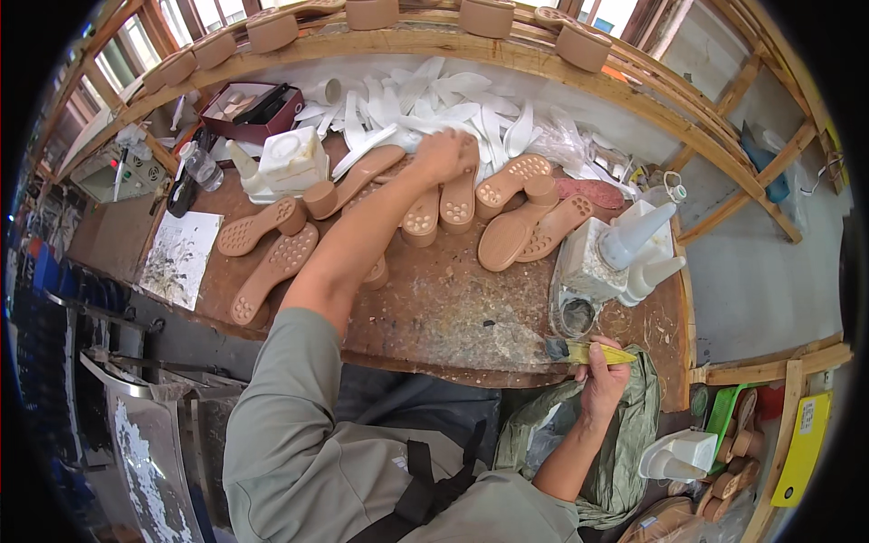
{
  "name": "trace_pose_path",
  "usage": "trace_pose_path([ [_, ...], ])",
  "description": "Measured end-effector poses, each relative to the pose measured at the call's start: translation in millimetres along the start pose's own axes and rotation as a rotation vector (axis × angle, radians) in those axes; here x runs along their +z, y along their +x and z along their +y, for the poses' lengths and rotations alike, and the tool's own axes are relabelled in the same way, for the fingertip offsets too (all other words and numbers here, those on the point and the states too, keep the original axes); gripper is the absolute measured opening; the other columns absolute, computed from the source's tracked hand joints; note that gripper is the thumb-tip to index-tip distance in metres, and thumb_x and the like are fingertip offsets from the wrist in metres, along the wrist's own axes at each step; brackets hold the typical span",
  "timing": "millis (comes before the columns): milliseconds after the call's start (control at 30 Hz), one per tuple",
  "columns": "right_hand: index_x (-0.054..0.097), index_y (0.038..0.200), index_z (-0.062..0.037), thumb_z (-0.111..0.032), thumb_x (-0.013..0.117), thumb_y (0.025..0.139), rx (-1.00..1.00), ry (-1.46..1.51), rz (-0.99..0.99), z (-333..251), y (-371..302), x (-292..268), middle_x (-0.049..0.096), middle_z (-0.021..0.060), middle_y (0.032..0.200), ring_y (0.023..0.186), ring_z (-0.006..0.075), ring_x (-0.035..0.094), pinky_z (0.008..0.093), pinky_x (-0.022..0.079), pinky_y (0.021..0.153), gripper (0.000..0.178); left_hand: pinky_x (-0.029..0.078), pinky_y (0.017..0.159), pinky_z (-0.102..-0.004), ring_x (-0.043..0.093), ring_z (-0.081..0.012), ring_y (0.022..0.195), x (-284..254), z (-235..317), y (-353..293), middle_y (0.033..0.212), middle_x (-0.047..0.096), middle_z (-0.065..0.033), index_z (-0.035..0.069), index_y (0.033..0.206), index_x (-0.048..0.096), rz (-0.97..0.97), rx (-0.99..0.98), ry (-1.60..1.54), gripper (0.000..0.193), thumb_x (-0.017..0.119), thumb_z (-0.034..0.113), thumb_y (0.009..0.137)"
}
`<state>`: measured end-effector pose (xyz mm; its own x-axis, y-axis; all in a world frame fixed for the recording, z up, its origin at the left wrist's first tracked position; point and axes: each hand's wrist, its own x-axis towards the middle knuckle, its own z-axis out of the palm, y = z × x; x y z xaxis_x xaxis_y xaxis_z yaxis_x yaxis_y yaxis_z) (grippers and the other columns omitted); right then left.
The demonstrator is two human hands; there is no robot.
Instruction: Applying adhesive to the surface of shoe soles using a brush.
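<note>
My left hand (444, 156) stretches across the workbench, its fingers closed on the far end of a tan heeled shoe sole (458, 197). More such soles lie around it, some with rows of round hollows facing up, like the sole (262, 228) at the left and the sole (513, 237) on the right. Near the bench's front edge, my right hand (601, 378) grips a flat brush (593, 352) with a yellow handle. The brush's dark bristles are close to a small round cup (577, 316) at the foot of a white glue pot (593, 262).
White insole-shaped pieces (434, 100) are heaped at the back. A second white pot (290, 163), a clear bottle (201, 167) and a maroon box (253, 110) stand left. Soles line the wooden rail (407, 42). A green bag (625, 452) hangs below my right hand.
</note>
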<state>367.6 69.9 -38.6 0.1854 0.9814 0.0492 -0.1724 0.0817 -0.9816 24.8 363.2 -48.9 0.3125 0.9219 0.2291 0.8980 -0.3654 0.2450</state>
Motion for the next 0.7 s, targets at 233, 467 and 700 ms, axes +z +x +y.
trace_pose_path([
  [233,0.059,0.098,0.0033,-0.012,0.062,0.087,0.014,0.017,0.068,1.5,-1.2,-17.5,0.055,0.0037,0.065,0.044,0.0095,0.046,0.0206,0.036,0.041,0.019,0.046,0.077,-0.0458,0.059,-0.0344,0.091,-6.7,-9.7,-7.9,0.099,0.059,-0.0207,0.000,0.109,0.053,0.475,-0.029,0.207,0.045,0.064,0.029,0.077],
  [467,0.059,0.099,0.0035,-0.012,0.062,0.086,0.012,0.035,0.028,5.4,2.4,-11.4,0.056,0.0050,0.066,0.045,0.0096,0.046,0.0211,0.036,0.041,0.020,0.050,0.076,-0.0421,0.062,-0.0354,0.092,14.4,36.8,-24.7,0.104,0.061,-0.0253,-0.004,0.111,0.055,-0.147,-0.352,-0.007,0.040,0.060,0.023,0.082],
  [700,0.059,0.100,0.0035,-0.012,0.062,0.087,0.001,0.051,-0.011,0.6,-1.9,-12.5,0.055,0.0041,0.066,0.046,0.0094,0.046,0.0207,0.036,0.042,0.020,0.052,0.073,-0.0347,0.063,-0.0217,0.088,36.9,-13.3,-17.5,0.097,0.064,-0.0123,0.001,0.103,0.059,-0.004,-0.731,-1.423,0.024,0.058,0.011,0.082],
])
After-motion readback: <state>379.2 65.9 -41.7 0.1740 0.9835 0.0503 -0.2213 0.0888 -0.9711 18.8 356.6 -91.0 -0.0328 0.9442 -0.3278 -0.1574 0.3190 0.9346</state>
